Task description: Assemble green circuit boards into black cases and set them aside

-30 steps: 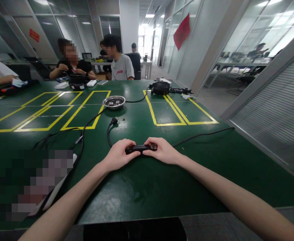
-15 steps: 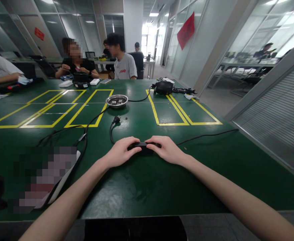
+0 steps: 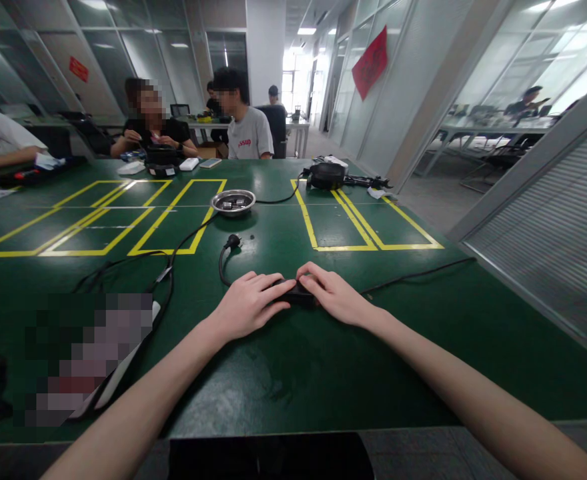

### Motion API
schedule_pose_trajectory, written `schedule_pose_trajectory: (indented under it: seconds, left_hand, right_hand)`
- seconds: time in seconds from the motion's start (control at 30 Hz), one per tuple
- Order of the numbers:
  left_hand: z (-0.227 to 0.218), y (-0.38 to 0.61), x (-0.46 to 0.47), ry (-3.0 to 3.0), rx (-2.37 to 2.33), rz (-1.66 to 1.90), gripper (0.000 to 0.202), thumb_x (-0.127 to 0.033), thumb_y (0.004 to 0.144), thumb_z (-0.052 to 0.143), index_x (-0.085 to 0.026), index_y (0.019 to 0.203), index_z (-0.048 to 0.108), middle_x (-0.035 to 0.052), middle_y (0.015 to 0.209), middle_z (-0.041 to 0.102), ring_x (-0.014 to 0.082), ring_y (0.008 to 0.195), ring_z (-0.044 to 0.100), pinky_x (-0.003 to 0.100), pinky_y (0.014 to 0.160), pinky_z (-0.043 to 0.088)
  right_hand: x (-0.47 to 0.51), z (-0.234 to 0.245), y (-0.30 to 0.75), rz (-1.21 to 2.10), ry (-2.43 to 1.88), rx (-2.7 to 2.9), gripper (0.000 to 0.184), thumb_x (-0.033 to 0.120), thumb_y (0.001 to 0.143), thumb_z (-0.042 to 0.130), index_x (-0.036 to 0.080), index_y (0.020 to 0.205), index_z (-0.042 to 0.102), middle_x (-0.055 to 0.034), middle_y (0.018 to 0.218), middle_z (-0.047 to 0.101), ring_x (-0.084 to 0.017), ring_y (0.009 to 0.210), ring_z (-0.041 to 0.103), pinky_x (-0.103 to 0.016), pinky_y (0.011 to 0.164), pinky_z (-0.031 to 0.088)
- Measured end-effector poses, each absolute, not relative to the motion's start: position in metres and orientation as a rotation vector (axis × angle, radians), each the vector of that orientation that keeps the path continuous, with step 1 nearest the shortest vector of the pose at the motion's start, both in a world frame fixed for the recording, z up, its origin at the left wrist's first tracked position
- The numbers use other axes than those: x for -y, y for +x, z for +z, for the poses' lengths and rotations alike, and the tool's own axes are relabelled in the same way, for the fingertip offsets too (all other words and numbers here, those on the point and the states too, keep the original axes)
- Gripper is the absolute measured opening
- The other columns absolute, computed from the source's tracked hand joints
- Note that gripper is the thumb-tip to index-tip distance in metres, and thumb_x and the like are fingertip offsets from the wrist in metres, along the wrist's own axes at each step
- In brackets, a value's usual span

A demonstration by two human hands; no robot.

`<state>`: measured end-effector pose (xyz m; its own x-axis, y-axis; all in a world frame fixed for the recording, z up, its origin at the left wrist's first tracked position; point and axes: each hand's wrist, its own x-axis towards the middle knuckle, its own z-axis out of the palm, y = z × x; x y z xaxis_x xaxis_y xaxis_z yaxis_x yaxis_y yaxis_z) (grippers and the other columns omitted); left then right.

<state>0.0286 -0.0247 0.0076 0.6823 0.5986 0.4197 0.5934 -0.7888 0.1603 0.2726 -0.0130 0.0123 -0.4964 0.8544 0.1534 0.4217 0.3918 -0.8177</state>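
Observation:
A black power adapter (image 3: 299,295) rests on the green table in front of me, mostly covered by my hands. My left hand (image 3: 251,303) is around its left end, fingers across the top and thumb along the near side. My right hand (image 3: 334,295) grips the right end, its fingertips bent down onto the top. Beyond my left hand, a short thick cord curves up to a black plug (image 3: 232,241) lying on the table. A thin black cable (image 3: 418,269) leads away to the right from behind my right hand.
A metal bowl (image 3: 233,203) with small metal parts stands ahead on the table. Left lies a blurred-out flat item (image 3: 88,360) beside black cables (image 3: 172,277). A black pouch (image 3: 326,175) sits at the far edge. Yellow tape marks the table; several people sit beyond.
My left fingers have slid right and stretched over the adapter's top. My right fingers have lifted slightly and bent; the adapter appears shifted a little to the right.

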Motion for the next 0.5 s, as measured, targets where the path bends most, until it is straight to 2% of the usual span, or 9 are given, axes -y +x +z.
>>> schedule_pose_trajectory:
  seconds: [0.07, 0.13, 0.23, 0.37, 0.43, 0.5]
  left_hand:
    - [0.007, 0.029, 0.024, 2.821, -1.029, 0.737, 0.038, -0.04, 0.108, 0.046, -0.024, 0.133, 0.068, 0.0134, 0.124, 0.074, 0.0247, 0.106, 0.072, 0.038, 0.091, 0.054]
    - [0.006, 0.028, 0.023, 2.739, -1.029, 0.742, 0.039, -0.038, 0.109, 0.041, -0.022, 0.122, 0.074, 0.0115, 0.11, 0.078, 0.0229, 0.095, 0.073, 0.035, 0.086, 0.054]
    - [0.006, 0.028, 0.024, 2.675, -1.013, 0.711, 0.039, -0.035, 0.109, 0.039, -0.02, 0.111, 0.076, 0.009, 0.099, 0.079, 0.0215, 0.086, 0.073, 0.033, 0.081, 0.053]
    - [0.011, 0.028, 0.027, 2.696, -0.966, 0.62, 0.03, -0.037, 0.105, 0.048, -0.021, 0.112, 0.073, 0.0084, 0.112, 0.078, 0.0222, 0.098, 0.073, 0.033, 0.083, 0.049]
    - [0.014, 0.027, 0.028, 2.698, -0.96, 0.578, 0.029, -0.043, 0.098, 0.063, -0.022, 0.116, 0.07, 0.0084, 0.118, 0.076, 0.0242, 0.102, 0.072, 0.034, 0.085, 0.048]
    - [0.015, 0.026, 0.027, 2.701, -0.976, 0.534, 0.036, -0.042, 0.088, 0.075, -0.022, 0.117, 0.067, 0.0076, 0.117, 0.076, 0.0257, 0.102, 0.071, 0.036, 0.086, 0.048]
  right_hand:
    - [0.017, 0.016, 0.274, 0.8, -0.974, 2.237, 0.025, 0.042, 0.094, 0.065, 0.023, 0.11, 0.06, -0.0031, 0.095, 0.072, -0.018, 0.078, 0.066, -0.03, 0.07, 0.051]
    - [0.019, 0.016, 0.276, 0.753, -0.878, 2.351, 0.033, 0.037, 0.087, 0.076, 0.023, 0.113, 0.063, -0.0044, 0.101, 0.073, -0.02, 0.082, 0.067, -0.03, 0.073, 0.051]
    - [0.017, 0.012, 0.278, 0.733, -0.807, 2.455, 0.022, 0.033, 0.09, 0.074, 0.021, 0.107, 0.067, -0.0044, 0.095, 0.074, -0.02, 0.082, 0.069, -0.03, 0.073, 0.051]
    - [0.012, 0.006, 0.279, 0.665, -0.779, 2.489, 0.017, 0.031, 0.092, 0.073, 0.019, 0.103, 0.068, -0.0067, 0.096, 0.074, -0.022, 0.085, 0.07, -0.031, 0.075, 0.051]
    - [0.011, 0.004, 0.28, 0.664, -0.774, 2.482, 0.019, 0.03, 0.091, 0.074, 0.019, 0.104, 0.067, -0.0074, 0.099, 0.074, -0.023, 0.088, 0.07, -0.032, 0.077, 0.052]
    - [0.011, 0.004, 0.28, 0.66, -0.748, 2.494, 0.021, 0.027, 0.089, 0.075, 0.019, 0.106, 0.066, -0.0084, 0.104, 0.073, -0.024, 0.094, 0.07, -0.034, 0.082, 0.053]
